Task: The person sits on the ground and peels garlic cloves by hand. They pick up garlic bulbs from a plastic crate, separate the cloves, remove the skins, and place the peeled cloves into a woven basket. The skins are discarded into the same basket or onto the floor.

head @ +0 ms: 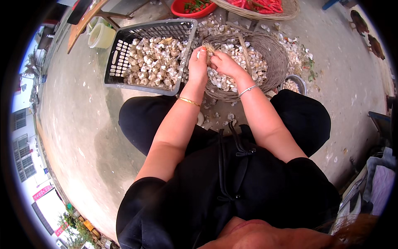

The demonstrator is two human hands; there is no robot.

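Observation:
Over the left side of a round wicker basket, my two hands meet. My left hand grips a garlic bulb, thumb on top, with its dry roots sticking out past the fingers. My right hand has its fingers curled against the same bulb, most of which the hands hide. Loose garlic cloves and papery skins fill the basket below, and a wooden stick lies across them. To the left, a dark plastic crate holds many whole garlic bulbs.
A metal bowl of cloves sits beside my right knee. Beyond the basket are a red basin and a wicker tray of red chillies. A pale bucket stands near a wooden table. Two chickens are at far right.

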